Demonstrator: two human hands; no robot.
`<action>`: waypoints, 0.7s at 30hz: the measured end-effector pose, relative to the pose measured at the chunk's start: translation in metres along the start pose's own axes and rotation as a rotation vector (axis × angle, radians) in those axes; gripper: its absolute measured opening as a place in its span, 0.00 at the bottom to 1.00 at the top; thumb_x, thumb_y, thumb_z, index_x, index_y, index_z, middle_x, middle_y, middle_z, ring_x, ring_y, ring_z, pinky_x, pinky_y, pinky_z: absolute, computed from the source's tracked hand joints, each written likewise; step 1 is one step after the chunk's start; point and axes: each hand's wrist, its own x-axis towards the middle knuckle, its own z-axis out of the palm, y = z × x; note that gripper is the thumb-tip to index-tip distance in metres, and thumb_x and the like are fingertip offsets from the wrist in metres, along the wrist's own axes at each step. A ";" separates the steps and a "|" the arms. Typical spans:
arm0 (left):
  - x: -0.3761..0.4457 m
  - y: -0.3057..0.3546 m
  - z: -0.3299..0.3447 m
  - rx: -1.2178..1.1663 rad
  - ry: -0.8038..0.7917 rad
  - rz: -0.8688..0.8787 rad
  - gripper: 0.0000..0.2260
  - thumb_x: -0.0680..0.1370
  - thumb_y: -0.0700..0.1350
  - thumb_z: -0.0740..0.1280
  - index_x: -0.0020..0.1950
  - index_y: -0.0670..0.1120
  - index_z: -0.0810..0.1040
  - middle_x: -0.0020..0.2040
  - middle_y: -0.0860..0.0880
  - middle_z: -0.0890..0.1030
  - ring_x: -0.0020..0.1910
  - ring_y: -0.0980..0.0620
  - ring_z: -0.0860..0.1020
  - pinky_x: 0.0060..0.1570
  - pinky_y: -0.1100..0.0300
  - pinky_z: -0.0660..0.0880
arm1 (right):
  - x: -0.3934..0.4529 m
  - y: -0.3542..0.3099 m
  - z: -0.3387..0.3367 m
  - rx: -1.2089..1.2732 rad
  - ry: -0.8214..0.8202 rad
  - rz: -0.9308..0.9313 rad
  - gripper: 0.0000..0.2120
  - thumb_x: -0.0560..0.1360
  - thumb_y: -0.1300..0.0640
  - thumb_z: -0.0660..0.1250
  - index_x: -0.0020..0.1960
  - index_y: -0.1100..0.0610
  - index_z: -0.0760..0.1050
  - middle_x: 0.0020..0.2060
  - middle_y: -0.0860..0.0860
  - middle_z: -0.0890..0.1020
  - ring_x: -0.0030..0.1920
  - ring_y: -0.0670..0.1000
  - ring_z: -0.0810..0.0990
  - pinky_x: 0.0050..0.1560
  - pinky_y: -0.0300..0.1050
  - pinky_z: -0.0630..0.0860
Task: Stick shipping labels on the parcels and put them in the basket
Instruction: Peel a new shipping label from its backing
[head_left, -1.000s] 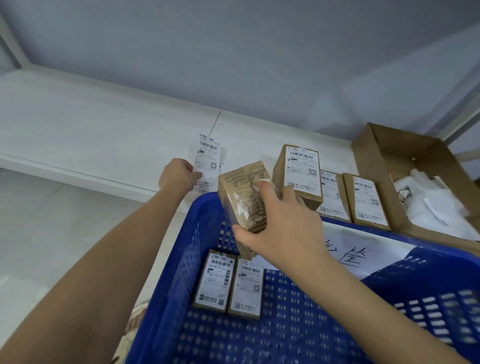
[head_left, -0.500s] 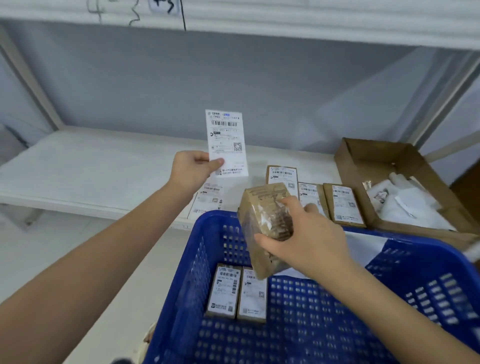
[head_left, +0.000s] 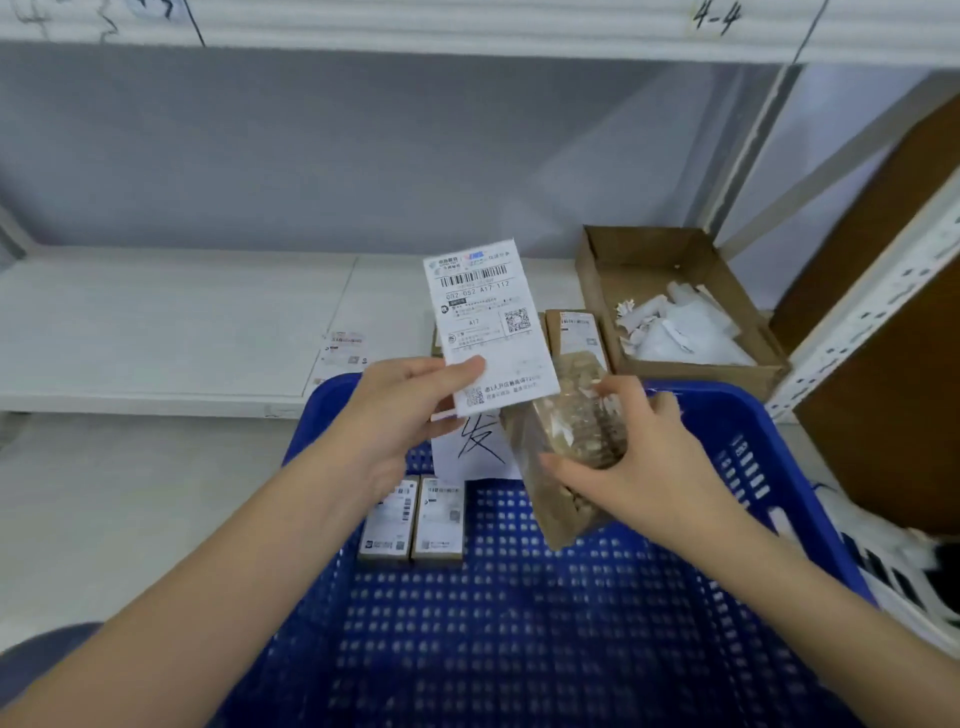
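My left hand (head_left: 410, 405) pinches the lower edge of a white shipping label (head_left: 488, 322), held upright over the far rim of the blue basket (head_left: 737, 415). My right hand (head_left: 639, 457) grips a brown parcel (head_left: 566, 447) with a clear window, tilted, just right of the label. Two labelled parcels (head_left: 413, 519) lie side by side on the basket floor. More labelled parcels (head_left: 576, 332) sit on the white shelf behind, partly hidden by the label.
A loose label (head_left: 340, 356) lies on the white shelf (head_left: 156, 322). An open cardboard box (head_left: 644, 249) holding white scraps stands at the back right. A white paper with black handwriting (head_left: 475, 447) hangs inside the basket. A brown board and metal rack upright (head_left: 862, 322) stand at the right.
My left hand has carried the label right and nearer, close to the parcel. The view has tilted up, showing the upper shelf edge. My right hand keeps its grip on the parcel.
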 end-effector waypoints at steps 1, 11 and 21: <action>-0.003 -0.006 0.007 -0.033 -0.031 -0.052 0.08 0.75 0.43 0.72 0.51 0.42 0.82 0.46 0.48 0.86 0.47 0.52 0.83 0.47 0.58 0.80 | -0.004 0.009 0.000 0.025 0.008 0.015 0.39 0.64 0.35 0.72 0.68 0.44 0.57 0.54 0.48 0.61 0.46 0.48 0.69 0.46 0.39 0.70; -0.011 -0.043 0.052 -0.111 -0.242 -0.289 0.15 0.74 0.41 0.71 0.58 0.37 0.80 0.51 0.41 0.84 0.52 0.44 0.83 0.51 0.44 0.80 | -0.009 0.049 0.022 -0.011 0.027 -0.012 0.42 0.61 0.26 0.63 0.67 0.45 0.56 0.58 0.45 0.62 0.51 0.42 0.71 0.42 0.43 0.76; -0.004 -0.035 0.029 -0.103 -0.244 -0.251 0.18 0.70 0.44 0.70 0.58 0.39 0.81 0.52 0.43 0.84 0.53 0.46 0.82 0.48 0.49 0.81 | -0.004 0.070 0.027 0.464 -0.089 -0.231 0.19 0.75 0.40 0.57 0.65 0.27 0.64 0.67 0.40 0.69 0.70 0.43 0.64 0.69 0.48 0.67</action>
